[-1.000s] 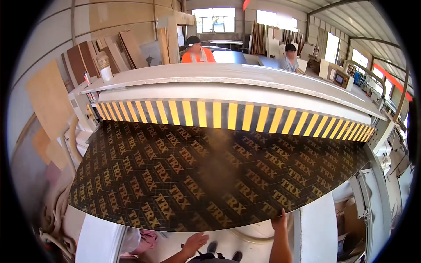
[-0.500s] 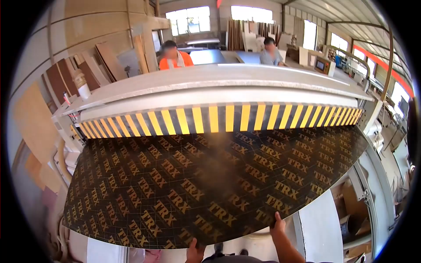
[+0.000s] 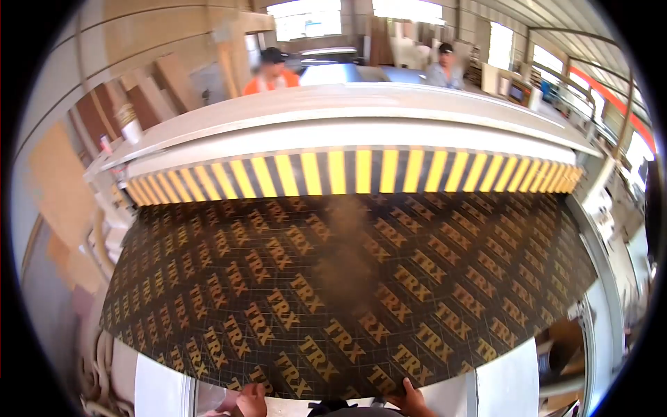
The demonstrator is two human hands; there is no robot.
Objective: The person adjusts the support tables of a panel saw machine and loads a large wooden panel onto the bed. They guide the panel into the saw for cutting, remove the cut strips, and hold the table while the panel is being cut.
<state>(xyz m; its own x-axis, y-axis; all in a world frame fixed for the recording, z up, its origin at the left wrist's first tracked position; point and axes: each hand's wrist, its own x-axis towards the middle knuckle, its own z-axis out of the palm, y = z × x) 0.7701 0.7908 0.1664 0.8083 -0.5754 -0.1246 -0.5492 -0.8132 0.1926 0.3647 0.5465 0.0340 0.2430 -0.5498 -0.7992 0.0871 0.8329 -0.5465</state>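
Note:
A large dark panel (image 3: 278, 278) printed with gold TRX lettering lies flat, its far side reaching beneath a bar with yellow and black stripes (image 3: 358, 171). At the panel's near edge, my left hand (image 3: 251, 400) is closed on the rim, left of my body. My right hand (image 3: 410, 399) grips the same edge further right, thumb on the top face. The fingers of both hands are mostly hidden under or beyond the panel's edge.
The striped bar belongs to a wide machine with a pale top (image 3: 347, 101). A white bottle (image 3: 128, 125) stands on its left end. Beyond it are a person in orange (image 3: 274, 78) and a person in grey (image 3: 445, 73). Hoses (image 3: 104, 368) hang at lower left.
More of the panel shows in front of the striped bar. Both hands have shifted left in view, the right one also lower. My view has tilted slightly down.

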